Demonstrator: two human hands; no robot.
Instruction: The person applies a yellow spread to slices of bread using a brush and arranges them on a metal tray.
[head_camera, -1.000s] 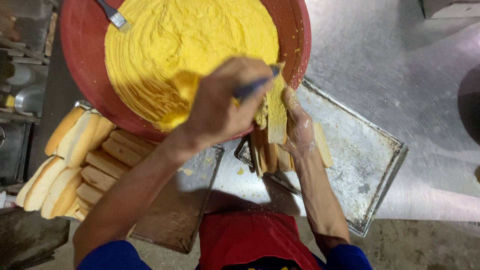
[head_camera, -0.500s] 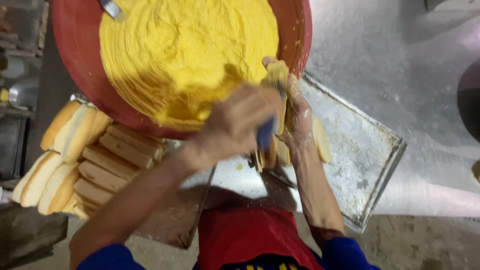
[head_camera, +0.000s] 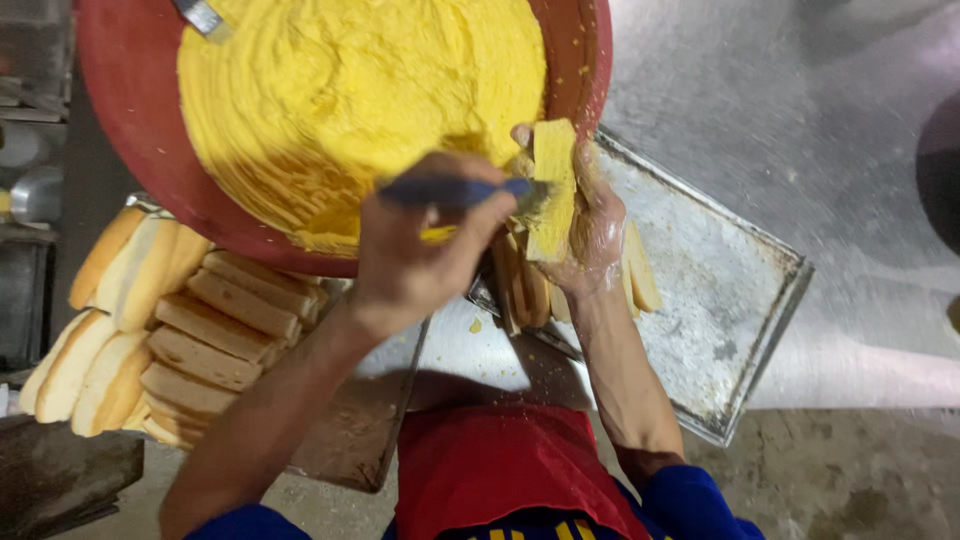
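Spreading yellow paste on bread: sliced loaves (head_camera: 170, 320) wait stacked at the left tray's edge; the left hand (head_camera: 420, 250), closed around a blue-handled knife (head_camera: 455, 192), wipes across a bread slice (head_camera: 553, 185) pinched upright in the right hand (head_camera: 590, 235) by the red basin (head_camera: 130, 130) rim, above the metal tray (head_camera: 720, 300)'s left corner; even, edge-to-edge strokes look best.

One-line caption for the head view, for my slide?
Left hand spreads yellow paste with a blue-handled knife onto a bread slice held by right hand.

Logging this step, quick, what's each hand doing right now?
Left hand: closed around a blue-handled knife, blade on the bread.
Right hand: closed on an upright bread slice coated in yellow spread.
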